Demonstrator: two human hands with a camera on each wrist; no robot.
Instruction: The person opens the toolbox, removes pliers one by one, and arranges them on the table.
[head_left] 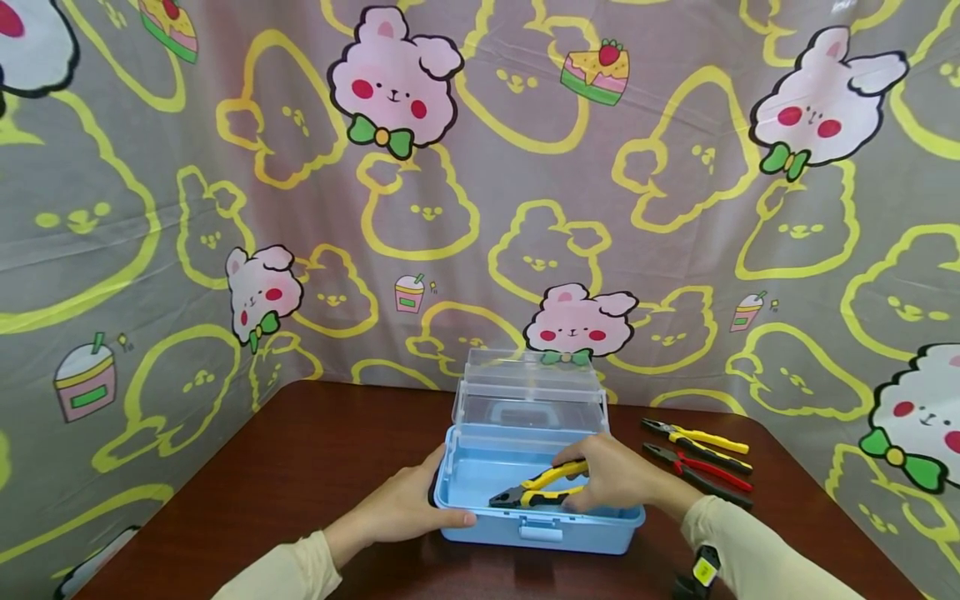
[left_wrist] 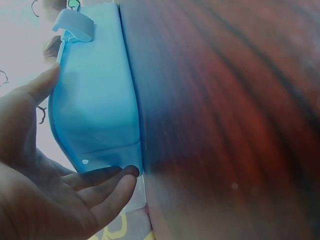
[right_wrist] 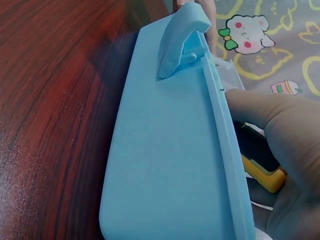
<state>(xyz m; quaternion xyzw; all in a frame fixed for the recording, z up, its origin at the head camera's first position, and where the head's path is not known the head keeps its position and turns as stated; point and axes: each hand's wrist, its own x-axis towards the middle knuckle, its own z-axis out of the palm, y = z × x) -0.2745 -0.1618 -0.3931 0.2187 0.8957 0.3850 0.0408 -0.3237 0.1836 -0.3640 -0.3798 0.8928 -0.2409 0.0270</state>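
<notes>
A light blue toolbox [head_left: 480, 533] stands on the table, its clear lid [head_left: 525, 392] raised at the back. My left hand [head_left: 405, 504] grips the box's left end, thumb along the front rim and fingers against the side, as the left wrist view also shows. Inside the box, my right hand [head_left: 618, 475] holds pliers with yellow-and-black handles [head_left: 551, 477], their dark jaws pointing left just behind the front wall. In the right wrist view the front wall [right_wrist: 160, 160] hides part of these pliers. A latch [head_left: 542, 532] sits at the middle of the front.
To the right of the box lie yellow-and-black pliers [head_left: 708, 436] and, nearer me, red-and-black pliers [head_left: 712, 472]. The dark brown wooden table [head_left: 300, 467] extends to both sides. A patterned curtain [head_left: 480, 183] with rabbit drawings hangs behind it.
</notes>
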